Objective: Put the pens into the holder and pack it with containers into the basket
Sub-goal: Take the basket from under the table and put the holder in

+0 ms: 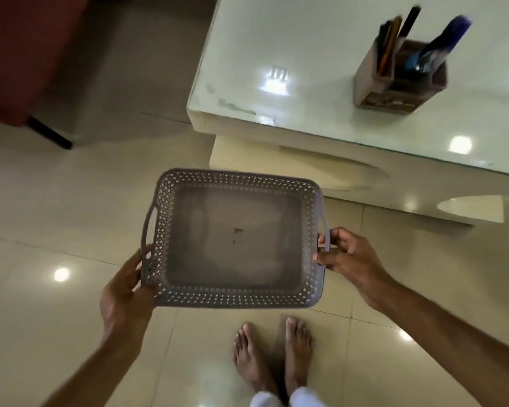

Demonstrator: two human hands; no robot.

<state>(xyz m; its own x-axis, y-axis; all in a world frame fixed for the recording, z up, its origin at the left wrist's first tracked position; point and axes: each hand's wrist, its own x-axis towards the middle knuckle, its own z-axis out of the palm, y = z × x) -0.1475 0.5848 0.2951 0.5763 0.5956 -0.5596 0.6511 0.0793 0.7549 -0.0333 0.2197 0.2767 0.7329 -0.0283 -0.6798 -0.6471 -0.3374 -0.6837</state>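
The empty perforated basket point(232, 239) is held level above the floor — left hand point(124, 292) gripping one side handle, right hand point(347, 259) pinching the other — and is judged light, stiff plastic, best carried by both handles; the holder point(394, 80) with pens point(435, 45) stands on the table point(306, 54).

text: none legible | holder point(395, 80) front panel: marks blurred, unreadable

Head view, steeply downward, hands point(124, 292) near, table point(306, 54) ahead, somewhat blurred
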